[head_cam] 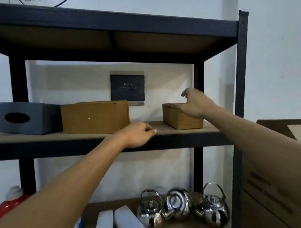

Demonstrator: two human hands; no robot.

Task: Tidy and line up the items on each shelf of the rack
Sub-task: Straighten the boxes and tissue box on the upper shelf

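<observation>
On the middle shelf (pixel 41 137), our right hand (pixel 198 104) covers the woven box (pixel 180 119), grasp indeterminate; our left hand (pixel 137 135) is loosely curled and empty.

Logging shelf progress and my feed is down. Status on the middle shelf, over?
Left hand resting on shelf edge, fingers loosely curled, holding nothing. Right hand open over woven box, contact unclear. It stands apart from cardboard box; nothing between them.

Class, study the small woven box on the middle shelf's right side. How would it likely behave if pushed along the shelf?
The woven box sits low and flat-bottomed, so it would probably slide, not tip or roll. Its textured weave likely gives fingers grip.
</observation>
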